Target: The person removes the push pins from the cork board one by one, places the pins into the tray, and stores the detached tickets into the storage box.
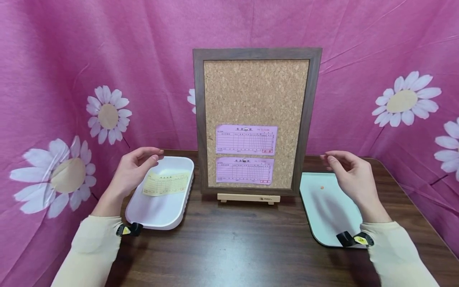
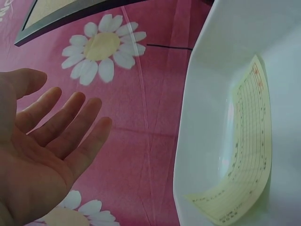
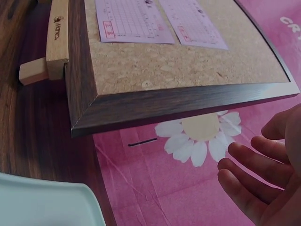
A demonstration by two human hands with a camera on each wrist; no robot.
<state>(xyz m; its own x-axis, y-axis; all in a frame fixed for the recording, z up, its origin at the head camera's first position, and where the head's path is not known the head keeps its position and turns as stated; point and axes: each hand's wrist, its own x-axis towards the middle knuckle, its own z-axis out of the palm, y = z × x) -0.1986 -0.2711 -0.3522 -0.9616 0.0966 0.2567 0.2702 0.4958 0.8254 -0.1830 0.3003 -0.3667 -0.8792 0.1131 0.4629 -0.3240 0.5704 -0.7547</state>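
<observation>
Yellow slip (image 1: 165, 185) lies in the white tray (image 1: 154, 218), its pick-up apparently not yet begun, left fingers (image 2: 90, 145) and right fingers (image 3: 258, 163) relaxed, loosely parted, empty; lifting it likely calls for an edge pinch.

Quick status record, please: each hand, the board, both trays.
left hand: raised near the white tray, holding nothing
right hand: raised near the green tray, holding nothing
corkboard: standing on wooden stand
on its lower half: upper purple slip, lower purple slip
white tray contents: yellow slip
green tray contents: orange item, too small to identify
</observation>
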